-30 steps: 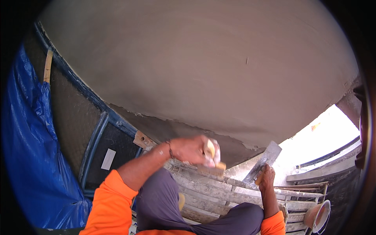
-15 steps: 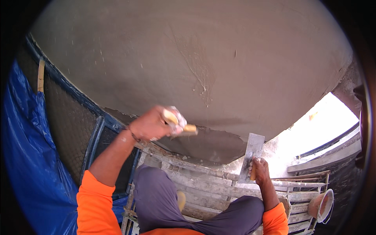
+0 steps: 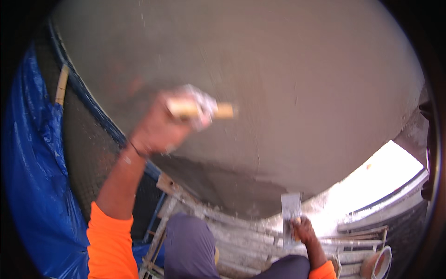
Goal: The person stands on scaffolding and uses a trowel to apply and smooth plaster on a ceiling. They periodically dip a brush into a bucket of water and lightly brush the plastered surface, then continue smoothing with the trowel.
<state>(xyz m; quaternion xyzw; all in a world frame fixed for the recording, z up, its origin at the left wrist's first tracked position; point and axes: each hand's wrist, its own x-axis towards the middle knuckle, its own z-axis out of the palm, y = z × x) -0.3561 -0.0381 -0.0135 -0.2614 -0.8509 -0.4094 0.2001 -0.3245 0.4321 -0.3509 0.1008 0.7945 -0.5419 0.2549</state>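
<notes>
My left hand [image 3: 174, 116] is closed around a tool with a pale wooden handle [image 3: 225, 110]. Motion smears it, and its working end cannot be made out. White material covers the fingers. Behind the hand stretches a broad wall of grey-brown wet plaster [image 3: 325, 93]; whether the tool touches it I cannot tell. Lower right, my right hand [image 3: 304, 230] grips the wooden handle of a rectangular steel plastering trowel [image 3: 291, 207], its flat blade upright and near the wall's bottom edge.
A blue tarp [image 3: 32, 186] hangs at the left beside a dark mesh panel and a blue frame edge [image 3: 90, 100]. Below my knees runs a slatted wooden platform [image 3: 241, 235]. A bucket [image 3: 377, 265] stands at the lower right, under a bright opening [image 3: 381, 167].
My left hand has risen up the wall with its tool and shifted slightly left. My right hand and the trowel sit lower in the picture; the whole view has shifted upward.
</notes>
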